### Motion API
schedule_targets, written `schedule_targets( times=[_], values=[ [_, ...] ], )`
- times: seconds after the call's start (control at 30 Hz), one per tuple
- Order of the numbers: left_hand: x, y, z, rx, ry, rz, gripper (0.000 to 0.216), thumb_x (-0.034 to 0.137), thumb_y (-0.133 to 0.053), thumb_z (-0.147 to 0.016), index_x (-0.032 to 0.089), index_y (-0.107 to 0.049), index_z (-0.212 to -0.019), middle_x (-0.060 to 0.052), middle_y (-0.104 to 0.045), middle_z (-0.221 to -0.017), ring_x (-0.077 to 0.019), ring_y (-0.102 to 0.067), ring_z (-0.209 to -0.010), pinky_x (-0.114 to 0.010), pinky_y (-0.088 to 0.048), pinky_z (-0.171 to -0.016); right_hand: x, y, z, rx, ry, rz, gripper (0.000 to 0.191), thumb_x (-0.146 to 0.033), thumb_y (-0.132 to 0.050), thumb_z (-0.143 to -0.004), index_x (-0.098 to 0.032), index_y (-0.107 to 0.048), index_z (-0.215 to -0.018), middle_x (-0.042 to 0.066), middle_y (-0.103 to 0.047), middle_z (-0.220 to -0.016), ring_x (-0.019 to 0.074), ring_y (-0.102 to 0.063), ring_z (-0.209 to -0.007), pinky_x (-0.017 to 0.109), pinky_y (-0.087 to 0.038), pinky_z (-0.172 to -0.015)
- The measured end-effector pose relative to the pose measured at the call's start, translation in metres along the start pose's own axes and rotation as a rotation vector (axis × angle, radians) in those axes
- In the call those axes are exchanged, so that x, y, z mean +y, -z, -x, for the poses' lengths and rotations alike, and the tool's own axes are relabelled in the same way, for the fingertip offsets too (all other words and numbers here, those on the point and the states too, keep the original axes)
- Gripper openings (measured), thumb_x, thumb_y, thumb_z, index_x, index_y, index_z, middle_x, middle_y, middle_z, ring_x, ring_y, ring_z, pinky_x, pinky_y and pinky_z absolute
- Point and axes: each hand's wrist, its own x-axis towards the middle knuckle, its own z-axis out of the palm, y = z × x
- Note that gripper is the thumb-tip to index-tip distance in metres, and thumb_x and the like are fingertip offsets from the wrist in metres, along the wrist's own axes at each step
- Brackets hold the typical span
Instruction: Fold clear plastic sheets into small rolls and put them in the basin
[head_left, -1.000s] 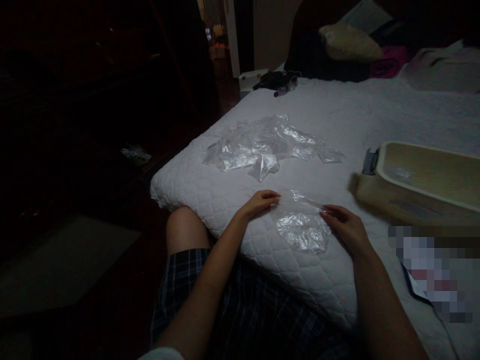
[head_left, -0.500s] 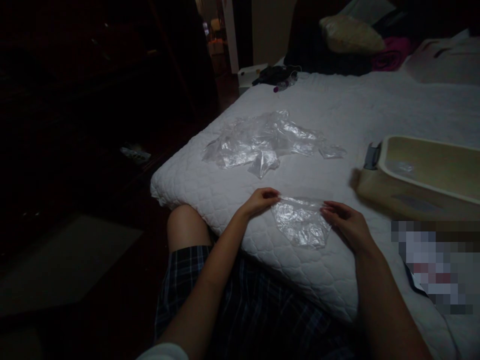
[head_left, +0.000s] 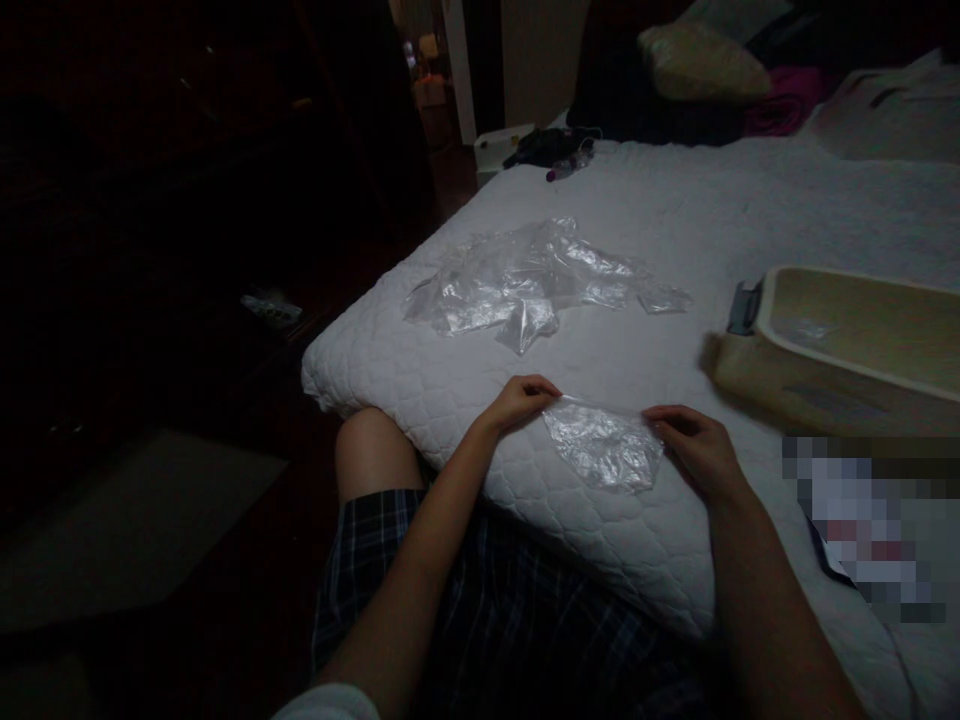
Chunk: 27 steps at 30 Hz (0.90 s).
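A small clear plastic bag is stretched between my two hands, just over the front edge of the bed. My left hand pinches its upper left corner between thumb and fingers. At the upper right corner, my right hand grips the bag the same way. The bag's top edge runs nearly straight from hand to hand, and its crinkled body hangs toward me. Beyond it lies a loose heap of clear plastic bags, with one small bag at the heap's right end.
The white quilted bed spreads out before me. On the right stands a beige plastic bin with a grey latch, some clear plastic inside. A bottle, dark cloth, a pillow and a pink roll lie farther back.
The strip along the bag's top edge, raised before, now looks folded down or flattened. My right fingers have shifted slightly at their corner; my left hand stays nearly still.
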Motion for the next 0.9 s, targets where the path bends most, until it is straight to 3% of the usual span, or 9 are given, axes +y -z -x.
schedule_targets(
  times=[0.23,0.43,0.67,0.9],
  values=[
    [0.012,0.002,0.004,-0.037,0.119,0.060,0.017,0.022,-0.065,-0.066,0.013,-0.073,-0.077,-0.003,-0.067,-0.075,-0.0087,-0.051,-0.064,-0.021,-0.037,-0.060,0.000,0.000,0.001,-0.001,0.023,-0.029,0.015,-0.033,-0.069,-0.063,-0.023,-0.071,-0.074,0.005,-0.071,-0.088,0.0233,-0.064,-0.087,0.038,-0.049,-0.080],
    [0.012,0.001,0.006,-0.062,0.072,0.045,0.021,0.028,-0.073,-0.062,0.012,-0.071,-0.075,-0.002,-0.064,-0.071,-0.0089,-0.051,-0.065,-0.022,-0.038,-0.062,-0.005,-0.001,0.002,0.009,-0.012,-0.007,0.026,-0.046,-0.069,-0.067,-0.022,-0.070,-0.078,0.006,-0.070,-0.085,0.0195,-0.062,-0.072,0.031,-0.048,-0.058],
    [0.008,-0.001,0.009,-0.060,0.000,-0.103,0.028,0.009,-0.068,-0.059,0.013,-0.071,-0.086,-0.004,-0.067,-0.084,-0.0091,-0.053,-0.069,-0.022,-0.040,-0.067,-0.004,-0.004,0.003,0.005,0.054,0.108,0.027,-0.042,-0.073,-0.062,-0.022,-0.068,-0.080,0.004,-0.068,-0.078,0.0184,-0.059,-0.068,0.034,-0.049,-0.065],
    [0.010,0.002,0.007,-0.083,0.005,-0.052,0.025,0.016,-0.070,-0.064,0.014,-0.070,-0.089,-0.005,-0.066,-0.087,-0.0106,-0.055,-0.075,-0.022,-0.042,-0.068,-0.005,-0.004,0.004,0.039,0.032,0.095,0.028,-0.044,-0.073,-0.064,-0.022,-0.069,-0.082,0.005,-0.069,-0.079,0.0193,-0.061,-0.071,0.035,-0.050,-0.067]
  ],
)
